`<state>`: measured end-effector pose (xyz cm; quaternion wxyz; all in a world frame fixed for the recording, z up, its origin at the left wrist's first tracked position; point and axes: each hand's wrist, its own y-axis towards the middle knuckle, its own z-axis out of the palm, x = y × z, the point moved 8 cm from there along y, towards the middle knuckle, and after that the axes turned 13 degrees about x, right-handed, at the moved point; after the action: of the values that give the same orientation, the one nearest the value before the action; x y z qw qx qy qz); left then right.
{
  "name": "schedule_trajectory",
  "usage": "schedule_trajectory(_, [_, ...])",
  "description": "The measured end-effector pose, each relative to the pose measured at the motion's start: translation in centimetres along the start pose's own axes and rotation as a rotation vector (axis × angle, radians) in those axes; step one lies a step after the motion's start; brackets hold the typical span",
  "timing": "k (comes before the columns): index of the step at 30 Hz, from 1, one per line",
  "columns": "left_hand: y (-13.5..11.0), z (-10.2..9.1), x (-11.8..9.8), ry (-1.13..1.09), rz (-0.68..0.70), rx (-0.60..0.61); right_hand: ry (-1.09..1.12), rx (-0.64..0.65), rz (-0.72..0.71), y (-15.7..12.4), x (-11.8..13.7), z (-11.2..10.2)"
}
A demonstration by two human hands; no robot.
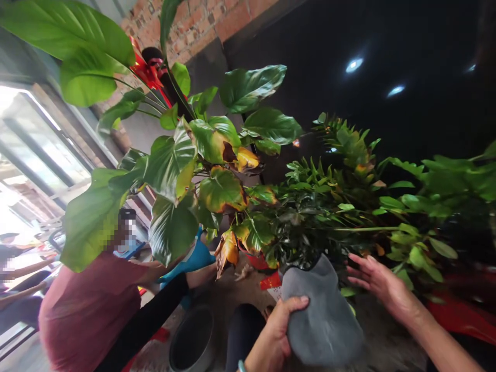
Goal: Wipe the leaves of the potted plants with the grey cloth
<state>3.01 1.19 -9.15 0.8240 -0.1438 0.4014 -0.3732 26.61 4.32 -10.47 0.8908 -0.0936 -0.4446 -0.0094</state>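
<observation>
My left hand (279, 323) is closed on the lower left edge of a grey cloth (323, 315), its thumb lying on top. The cloth hangs as a soft, smooth, rounded sheet with a dark upper edge. To the right of it, my right hand (374, 281) is held apart from the cloth, fingers stretched and spread, holding nothing. Just beyond both hands grow dark green leafy plants (306, 222). A taller plant with broad leaves (172, 165), some browned and yellow, leans in from the left.
At lower left a person in a dull red shirt (91, 315) bends near a blue item (189, 258). A grey bucket (192, 338) stands on the floor beside my knee (244, 330). Behind the plants rises a glossy black panel (310, 62). A red bow (149, 67) decorates the tall plant.
</observation>
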Motion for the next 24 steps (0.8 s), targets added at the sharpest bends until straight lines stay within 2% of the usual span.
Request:
schedule_trajectory(1, [-0.3,0.8,-0.9,0.001,0.018,0.052,0.004,0.007,-0.002,0.0,0.1,0.0])
schedule_trajectory(3, [-0.8,2.8,-4.2,-0.019,0.109,0.126,0.013,0.029,-0.003,0.2,0.1,0.2])
schedule_trajectory(5, [-1.1,4.6,-8.4,-0.069,0.291,0.133,0.016,0.05,-0.005,0.4,0.0,0.4])
schedule_trajectory(7, [-0.9,5.5,-11.0,-0.122,0.439,0.089,0.022,0.057,-0.013,0.5,-0.1,0.5])
schedule_trajectory(9, [-0.2,4.9,-10.8,-0.141,0.451,-0.003,0.039,0.051,-0.019,0.5,-0.3,0.4])
schedule_trajectory(12, [0.8,2.4,-6.0,-0.093,0.243,-0.101,0.066,0.024,-0.022,0.4,-0.3,-0.1])
schedule_trajectory(14, [0.9,1.0,-2.7,-0.029,0.108,-0.062,0.068,-0.008,-0.01,0.3,-0.3,-0.6])
schedule_trajectory(16, [0.4,0.8,-1.5,0.038,0.066,0.023,0.065,-0.033,0.0,0.2,-0.2,-1.0])
schedule_trajectory(18, [-0.1,2.2,-2.8,0.076,0.095,0.105,0.065,-0.04,0.006,0.1,0.0,-1.0])
schedule_trajectory(20, [-0.4,4.6,-5.8,0.066,0.172,0.151,0.065,-0.033,0.012,0.1,0.1,-0.8])
schedule_trajectory(22, [-0.3,7.1,-9.8,0.018,0.339,0.131,0.068,-0.027,0.017,0.0,0.1,-0.6])
schedule_trajectory(24, [0.2,9.1,-12.5,-0.016,0.486,0.12,0.08,-0.02,0.007,0.1,0.1,-0.4])
